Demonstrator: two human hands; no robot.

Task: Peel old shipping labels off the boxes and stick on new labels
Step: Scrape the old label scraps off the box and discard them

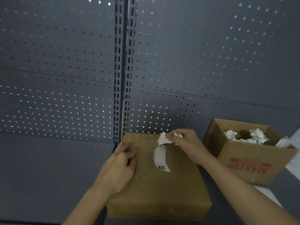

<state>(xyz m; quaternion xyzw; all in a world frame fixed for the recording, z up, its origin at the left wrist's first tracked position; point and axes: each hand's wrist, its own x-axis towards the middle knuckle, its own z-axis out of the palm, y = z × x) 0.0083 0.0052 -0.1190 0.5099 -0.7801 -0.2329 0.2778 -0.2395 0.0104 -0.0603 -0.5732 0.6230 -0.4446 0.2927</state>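
**A:** How far along is the relabelling?

**B:** Mid-peel, I'd judge. The right hand (183, 143) holds the lifted, crumpled end of the white printed paper shipping label (159, 158). Its fingers (170, 137) are clamped together on that paper, just above the far part of the closed flat brown cardboard box (159, 192).

**A:** And the rest of the label?

**B:** Below those fingers, toward the person, a curved strip with the barcode is stuck to the lid. Part of it is off and a good part is not.

**A:** What is the other hand doing?

**B:** The left hand (120, 163) rests palm-down on the lid, to the left of the pinching fingers. Its fingers (128, 148) lie fairly straight and close together, holding nothing. It seems to be steadying the box on the dark grey shelf (48, 176).

**A:** Is there any sign of finished work?

**B:** To the right of the pinching fingers stands an open brown carton printed with red "MAKEUP" lettering (248, 163), with crumpled white paper wads (258, 135) inside. They are probably discarded labels, though I can't confirm that.

**A:** Is there a new label anywhere?

**B:** None shows on this box. A blurred white sheet (293, 156) sits at the far right edge, and I can't tell what it is.

**A:** So what remains?

**B:** The strip has to come off and be thrown away, and then the fresh label goes on.
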